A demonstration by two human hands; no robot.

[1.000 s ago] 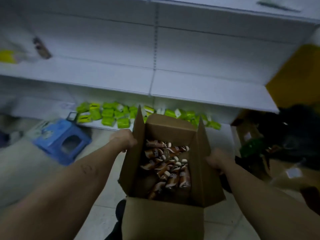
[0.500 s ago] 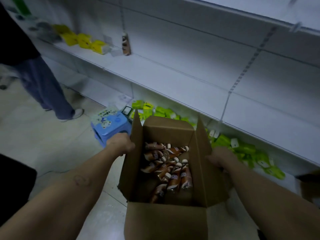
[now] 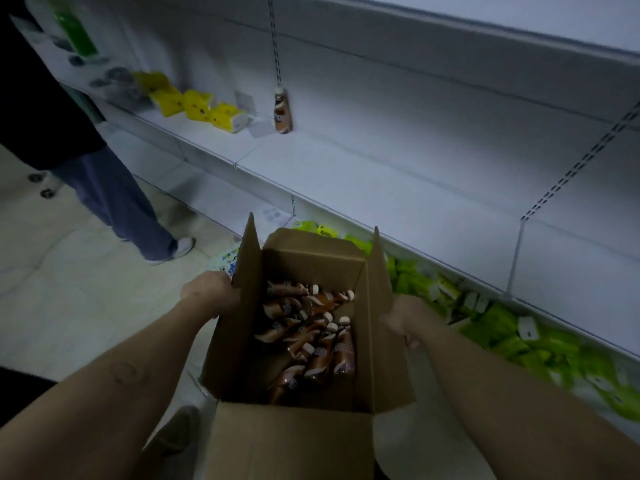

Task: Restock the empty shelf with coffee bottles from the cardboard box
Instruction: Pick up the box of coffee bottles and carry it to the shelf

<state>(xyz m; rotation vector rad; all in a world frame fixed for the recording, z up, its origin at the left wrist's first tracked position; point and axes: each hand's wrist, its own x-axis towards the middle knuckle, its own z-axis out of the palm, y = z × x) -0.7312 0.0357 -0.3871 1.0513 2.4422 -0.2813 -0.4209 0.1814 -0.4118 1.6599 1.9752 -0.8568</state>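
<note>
While the cardboard box (image 3: 287,441) is gripped at its side walls, by the left hand (image 3: 211,296) on the left and the right hand (image 3: 405,317) on the right, both with curled fingers, its top is left open and the coffee bottles (image 3: 311,337) are seen lying in a heap inside. One bottle (image 3: 282,110) is placed upright on the far white shelf (image 3: 381,188), near yellow packs (image 3: 197,103) at its left.

Dim light, pale tile floor (image 3: 62,306), white shelving (image 3: 381,188) w/ yellow packs (image 3: 197,103) & green packs (image 3: 502,327).
</note>
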